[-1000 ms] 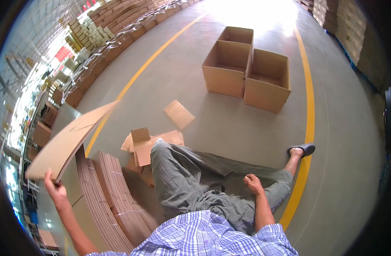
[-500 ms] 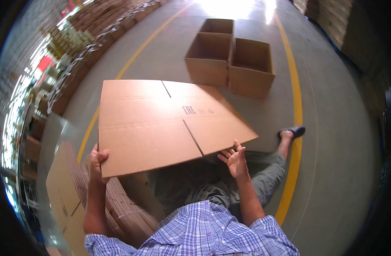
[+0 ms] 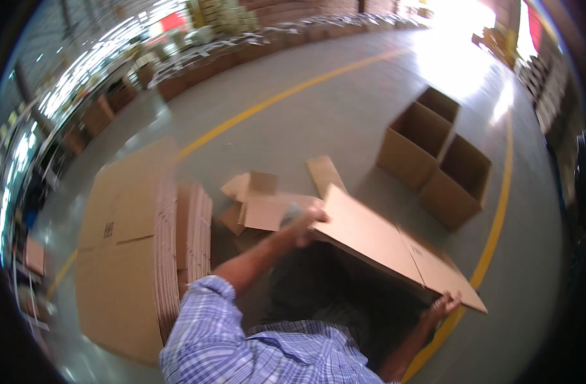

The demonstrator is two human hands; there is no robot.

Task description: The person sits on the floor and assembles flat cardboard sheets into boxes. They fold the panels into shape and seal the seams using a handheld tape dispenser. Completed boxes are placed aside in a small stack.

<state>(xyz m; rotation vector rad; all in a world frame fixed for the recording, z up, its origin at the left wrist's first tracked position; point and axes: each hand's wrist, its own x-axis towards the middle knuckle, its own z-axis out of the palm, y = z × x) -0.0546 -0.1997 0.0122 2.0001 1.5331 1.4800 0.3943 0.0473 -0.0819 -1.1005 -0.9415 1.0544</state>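
A folded-flat cardboard box (image 3: 376,233) slopes in front of me, its right end lower than its left. My left hand (image 3: 311,223) is closed round its left end, a little smeared by motion. At the near edge towards the right end, my right hand (image 3: 441,308) grips the cardboard with its fingertips over the edge. Beside my left arm stands a large stack of flat cardboard boxes (image 3: 123,237), with a smaller bundle of flat cardboard (image 3: 195,230) against it. Cardboard scraps (image 3: 273,210) lie on the floor beyond my left forearm.
Three open-topped cardboard boxes (image 3: 413,144) stand together on the grey floor at the right. Yellow lines (image 3: 293,89) run along the floor on both sides. A long row of cartons (image 3: 241,54) lines the far side, and shelving (image 3: 69,134) stands at the left.
My view has turned left, bringing the scraps and more of the stack into sight. The flat box has swung to the right and tilted steeply, and my right hand has closed on its edge.
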